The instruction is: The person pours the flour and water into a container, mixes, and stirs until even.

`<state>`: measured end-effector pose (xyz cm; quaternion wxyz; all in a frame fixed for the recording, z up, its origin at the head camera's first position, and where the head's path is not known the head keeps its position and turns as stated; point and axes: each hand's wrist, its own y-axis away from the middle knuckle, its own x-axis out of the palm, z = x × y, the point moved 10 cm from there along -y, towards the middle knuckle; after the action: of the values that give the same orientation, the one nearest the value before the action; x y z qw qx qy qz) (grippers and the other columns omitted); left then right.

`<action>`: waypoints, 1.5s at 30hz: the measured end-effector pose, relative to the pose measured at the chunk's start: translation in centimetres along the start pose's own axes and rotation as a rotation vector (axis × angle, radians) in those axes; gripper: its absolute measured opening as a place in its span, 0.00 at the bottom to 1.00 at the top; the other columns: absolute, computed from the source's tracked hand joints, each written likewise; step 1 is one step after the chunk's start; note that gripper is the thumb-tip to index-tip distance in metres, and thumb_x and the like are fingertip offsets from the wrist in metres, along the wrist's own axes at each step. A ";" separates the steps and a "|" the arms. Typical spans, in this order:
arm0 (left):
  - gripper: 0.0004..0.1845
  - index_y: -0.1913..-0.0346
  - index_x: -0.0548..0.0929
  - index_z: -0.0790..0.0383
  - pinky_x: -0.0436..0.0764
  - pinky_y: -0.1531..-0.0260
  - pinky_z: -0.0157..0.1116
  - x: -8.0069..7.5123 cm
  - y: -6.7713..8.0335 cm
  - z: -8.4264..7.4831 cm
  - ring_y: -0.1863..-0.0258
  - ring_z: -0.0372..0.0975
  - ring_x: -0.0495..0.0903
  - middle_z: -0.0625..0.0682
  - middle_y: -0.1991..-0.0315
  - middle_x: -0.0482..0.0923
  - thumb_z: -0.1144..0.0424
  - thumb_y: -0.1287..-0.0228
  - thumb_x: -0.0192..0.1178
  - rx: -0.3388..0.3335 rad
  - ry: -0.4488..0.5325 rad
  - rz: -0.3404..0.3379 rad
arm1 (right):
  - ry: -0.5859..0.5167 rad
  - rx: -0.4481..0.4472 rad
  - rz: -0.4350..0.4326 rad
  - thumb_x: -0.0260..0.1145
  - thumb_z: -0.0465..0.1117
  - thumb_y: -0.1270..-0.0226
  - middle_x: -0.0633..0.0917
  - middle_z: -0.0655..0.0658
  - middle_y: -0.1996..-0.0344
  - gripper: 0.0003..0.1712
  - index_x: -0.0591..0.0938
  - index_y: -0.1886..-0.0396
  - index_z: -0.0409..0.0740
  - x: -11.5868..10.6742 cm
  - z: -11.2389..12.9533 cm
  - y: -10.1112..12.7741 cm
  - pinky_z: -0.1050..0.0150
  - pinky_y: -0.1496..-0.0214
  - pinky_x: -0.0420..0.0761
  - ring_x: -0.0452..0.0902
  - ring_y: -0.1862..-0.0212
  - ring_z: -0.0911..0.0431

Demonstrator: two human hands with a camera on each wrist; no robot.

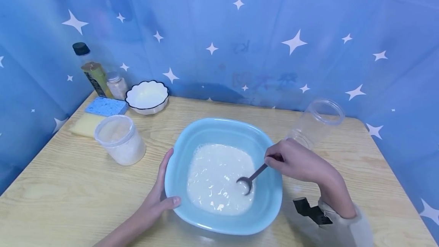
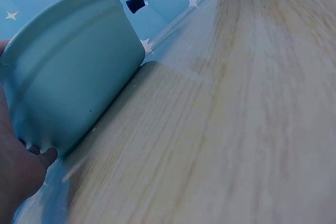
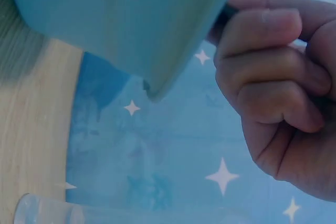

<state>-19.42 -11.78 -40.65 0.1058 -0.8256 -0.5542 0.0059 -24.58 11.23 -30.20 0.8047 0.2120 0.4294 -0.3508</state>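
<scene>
Basin (image 1: 178,178): light blue, set on the desk (image 1: 68,186) near the middle of its front edge; filled part-way with a white, lumpy liquid (image 1: 216,178).

Spoon (image 1: 249,181): metal, bowl end sunk in the liquid toward the basin's right side, handle slanted up and to the right.

Right hand (image 1: 298,161): held over the basin's right rim, fingers curled round the spoon handle, so the grip is closed on the spoon. The curled fingers (image 3: 262,66) are shown beside the basin wall in the right wrist view.

Left hand (image 1: 157,197): laid against the basin's left outer wall, fingers straight along the rim, thumb at the front-left corner; the grip is open, pressed to the basin and not wrapped round it.

Other items: a clear jar (image 1: 317,123) lying tilted behind the right hand; a lidded tub (image 1: 120,140) left of the basin; a blue sponge (image 1: 106,106) on a yellow one, a white bowl (image 1: 147,97), a bottle (image 1: 92,71) and a small jar (image 1: 117,85) at the back-left corner.
</scene>
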 end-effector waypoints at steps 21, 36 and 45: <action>0.51 0.27 0.34 0.43 0.77 0.51 0.42 -0.1 0.0 -0.1 0.37 0.62 0.53 0.54 0.28 0.36 0.67 0.45 0.56 -0.002 0.005 0.013 | -0.032 0.014 -0.032 0.58 0.36 0.36 0.63 0.60 0.89 0.14 0.78 0.81 0.52 1.6 1.1 -1.7 0.73 0.83 0.59 0.55 0.85 0.68; 0.51 0.27 0.34 0.41 0.77 0.51 0.42 -0.1 -0.1 0.2 0.37 0.63 0.53 0.54 0.28 0.36 0.67 0.45 0.56 -0.016 0.004 0.011 | 0.050 0.176 -0.208 0.58 0.34 0.36 0.62 0.56 0.91 0.10 0.83 0.75 0.45 -1.6 -3.2 -0.6 0.70 0.84 0.59 0.54 0.86 0.64; 0.51 0.27 0.33 0.41 0.77 0.52 0.43 0.1 0.1 0.2 0.38 0.63 0.55 0.57 0.28 0.37 0.68 0.45 0.55 -0.013 0.030 0.029 | 0.098 0.120 -0.401 0.59 0.34 0.36 0.66 0.55 0.90 0.08 0.83 0.72 0.42 -1.5 -2.3 -1.8 0.69 0.86 0.62 0.58 0.87 0.62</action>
<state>-19.31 -11.65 -40.84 0.1088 -0.8341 -0.5407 -0.0087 -27.73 12.12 -30.21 0.6829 0.1865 0.4801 -0.5181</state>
